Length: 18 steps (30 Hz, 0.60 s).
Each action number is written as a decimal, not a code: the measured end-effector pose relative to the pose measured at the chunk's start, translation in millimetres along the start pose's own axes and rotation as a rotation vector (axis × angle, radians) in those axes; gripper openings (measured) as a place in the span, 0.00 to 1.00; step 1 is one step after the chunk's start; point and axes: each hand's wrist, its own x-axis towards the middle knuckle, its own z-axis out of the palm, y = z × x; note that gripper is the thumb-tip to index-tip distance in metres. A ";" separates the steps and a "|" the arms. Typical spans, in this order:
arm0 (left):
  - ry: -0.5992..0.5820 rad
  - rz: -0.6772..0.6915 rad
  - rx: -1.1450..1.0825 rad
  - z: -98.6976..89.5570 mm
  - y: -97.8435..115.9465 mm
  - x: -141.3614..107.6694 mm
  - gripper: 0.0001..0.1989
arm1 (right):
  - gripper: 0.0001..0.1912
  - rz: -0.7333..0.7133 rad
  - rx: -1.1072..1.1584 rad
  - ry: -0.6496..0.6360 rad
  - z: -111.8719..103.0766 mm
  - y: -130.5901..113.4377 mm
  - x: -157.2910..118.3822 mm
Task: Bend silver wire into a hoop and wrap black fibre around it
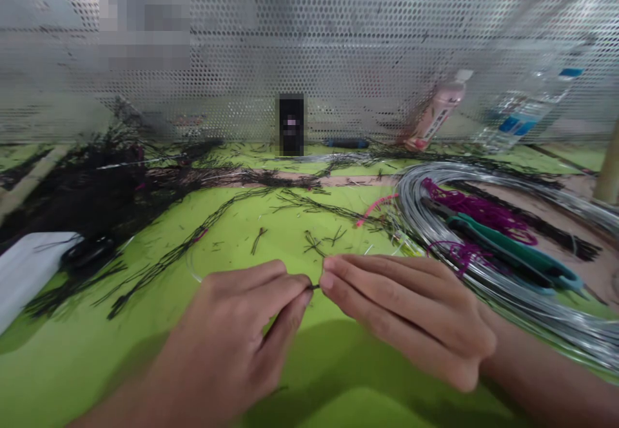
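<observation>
My left hand and my right hand meet fingertip to fingertip above the green table top. Both are pinched on a short dark cord, which shows only in the narrow gap between them. The rest of the cord is hidden by my fingers. Just beyond the hands lie short black cord scraps. A longer knotted bundle of black cords stretches away to the left of my left hand.
At the right, a coil of silvery wire carries green-handled pliers and purple cord. A pink bottle and a clear water bottle lean on the perforated metal panel. Black cords pile up at left, near a white object.
</observation>
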 end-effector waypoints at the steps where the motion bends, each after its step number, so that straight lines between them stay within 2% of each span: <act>1: 0.004 0.003 0.010 0.1 -0.2 -0.4 0.11 | 0.14 0.007 -0.001 0.012 2.0 0.9 -0.5; 3: 0.012 0.010 0.024 0.9 -0.6 -1.4 0.11 | 0.13 0.028 0.001 0.002 5.1 2.4 0.1; 6: 0.027 0.021 0.037 3.3 -1.5 -2.6 0.11 | 0.07 0.149 0.058 -0.086 5.9 2.3 4.8; 8: 0.032 0.026 0.044 5.2 -1.9 -2.8 0.11 | 0.03 0.269 0.155 -0.156 4.3 0.4 9.6; 11: 0.031 0.026 0.065 7.3 -1.5 -2.5 0.12 | 0.07 0.496 0.328 -0.288 -0.3 -2.4 16.7; 14: -0.002 0.008 0.068 7.6 0.0 -2.6 0.12 | 0.11 0.757 0.612 -0.464 -4.8 -1.5 20.8; 16: -0.028 -0.013 0.042 6.6 1.2 -3.2 0.12 | 0.10 0.781 0.741 -0.473 -5.4 0.3 20.2; 18: -0.016 -0.026 0.009 4.6 2.2 -4.1 0.10 | 0.08 0.653 0.671 -0.344 -3.1 1.6 16.8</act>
